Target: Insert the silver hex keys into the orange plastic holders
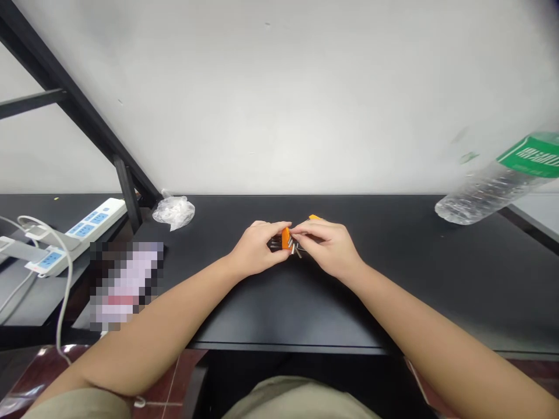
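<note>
Above the middle of the black table, my left hand (257, 249) grips an orange plastic holder (286, 238) between thumb and fingers. Several thin metal rods, which look like hex keys (293, 248), pass through the holder; their silver ends stick out on its right side. My right hand (328, 245) meets the left one there, thumb and forefinger pinched on one of these keys. Its far end is hidden by the fingers. Just behind the right hand's knuckles, a second orange piece (315, 217) peeks out, mostly covered.
A crumpled clear plastic bag (173, 212) lies at the back left. Nearer on that side is a blurred-out flat item (128, 285). A white power strip (78, 235) with cables rests beyond the black frame (94, 125). On the right appears a green-labelled plastic bottle (489, 189).
</note>
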Demonstrator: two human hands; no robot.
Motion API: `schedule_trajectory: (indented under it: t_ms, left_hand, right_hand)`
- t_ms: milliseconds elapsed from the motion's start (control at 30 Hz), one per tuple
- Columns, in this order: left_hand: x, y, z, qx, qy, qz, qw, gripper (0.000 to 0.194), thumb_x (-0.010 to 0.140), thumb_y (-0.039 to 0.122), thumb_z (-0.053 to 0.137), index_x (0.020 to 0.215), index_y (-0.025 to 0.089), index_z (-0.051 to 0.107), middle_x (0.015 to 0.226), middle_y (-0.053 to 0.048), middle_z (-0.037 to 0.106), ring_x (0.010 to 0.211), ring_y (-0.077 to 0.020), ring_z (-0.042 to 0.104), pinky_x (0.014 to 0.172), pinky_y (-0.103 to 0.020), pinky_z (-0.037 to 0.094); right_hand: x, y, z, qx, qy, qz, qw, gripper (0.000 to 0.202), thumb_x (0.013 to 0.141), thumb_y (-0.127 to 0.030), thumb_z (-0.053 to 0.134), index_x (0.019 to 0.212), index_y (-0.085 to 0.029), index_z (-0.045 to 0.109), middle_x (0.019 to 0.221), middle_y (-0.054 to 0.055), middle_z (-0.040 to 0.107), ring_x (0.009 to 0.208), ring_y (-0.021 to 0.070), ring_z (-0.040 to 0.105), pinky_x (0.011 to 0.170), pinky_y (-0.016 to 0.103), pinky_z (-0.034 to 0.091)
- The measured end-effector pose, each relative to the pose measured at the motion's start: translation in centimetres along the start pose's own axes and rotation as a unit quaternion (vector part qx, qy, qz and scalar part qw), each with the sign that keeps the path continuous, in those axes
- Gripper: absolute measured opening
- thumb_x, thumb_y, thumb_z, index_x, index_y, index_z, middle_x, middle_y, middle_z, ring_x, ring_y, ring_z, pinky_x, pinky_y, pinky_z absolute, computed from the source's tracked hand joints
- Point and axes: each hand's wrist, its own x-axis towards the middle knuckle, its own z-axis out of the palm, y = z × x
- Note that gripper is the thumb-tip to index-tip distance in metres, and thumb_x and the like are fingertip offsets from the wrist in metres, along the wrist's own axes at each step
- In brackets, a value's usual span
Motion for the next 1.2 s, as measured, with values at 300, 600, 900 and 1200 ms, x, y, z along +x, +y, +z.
schedule_trajectory:
  t_ms: [300, 600, 900, 1200]
  left_hand:
    - [0.1, -0.6, -0.1, 0.097, 0.053, 0.011, 0.994, 0.047, 0.087, 0.037, 0.070, 0.130, 0.020, 0.062, 0.096, -0.004, 0.077, 0.085, -0.0206, 0.070, 0.099, -0.044, 0.046]
    - [0.0, -0.1, -0.3, 0.141, 0.070, 0.068, 0.985, 0.045, 0.091, 0.038, 0.064, 0.133, 0.021, 0.060, 0.090, -0.004, 0.076, 0.079, -0.0202, 0.068, 0.088, -0.040, 0.046]
    - [0.2, -0.2, -0.2, 0.151, 0.078, 0.085, 0.982, 0.048, 0.091, 0.037, 0.064, 0.135, 0.021, 0.059, 0.091, -0.005, 0.076, 0.080, -0.0203, 0.067, 0.090, -0.041, 0.046]
    - [0.2, 0.9, -0.2, 0.154, 0.037, 0.094, 0.983, 0.041, 0.092, 0.036, 0.064, 0.131, 0.022, 0.062, 0.092, -0.003, 0.077, 0.079, -0.0205, 0.063, 0.085, -0.041, 0.043]
  right_hand:
    - [-1.0, 0.3, 2.1, 0.145, -0.010, 0.122, 0.982, 0.059, 0.092, -0.043, 0.069, 0.146, -0.028, 0.054, 0.136, 0.011, 0.065, 0.104, 0.0261, 0.072, 0.090, 0.045, 0.061]
    - [-0.8, 0.0, 1.7, 0.135, -0.019, 0.144, 0.980, 0.058, 0.096, -0.066, 0.051, 0.138, -0.029, 0.064, 0.124, 0.009, 0.071, 0.093, 0.0268, 0.071, 0.086, 0.047, 0.058]
    - [-0.2, 0.2, 2.2, 0.285, -0.038, 0.205, 0.936, 0.059, 0.099, -0.070, 0.040, 0.121, -0.026, 0.071, 0.109, 0.007, 0.074, 0.087, 0.0214, 0.069, 0.073, 0.035, 0.056]
    - [-0.3, 0.4, 3.2, 0.277, -0.034, 0.222, 0.934, 0.038, 0.093, -0.062, 0.061, 0.113, -0.031, 0.051, 0.091, -0.002, 0.062, 0.068, 0.0134, 0.057, 0.061, 0.027, 0.052]
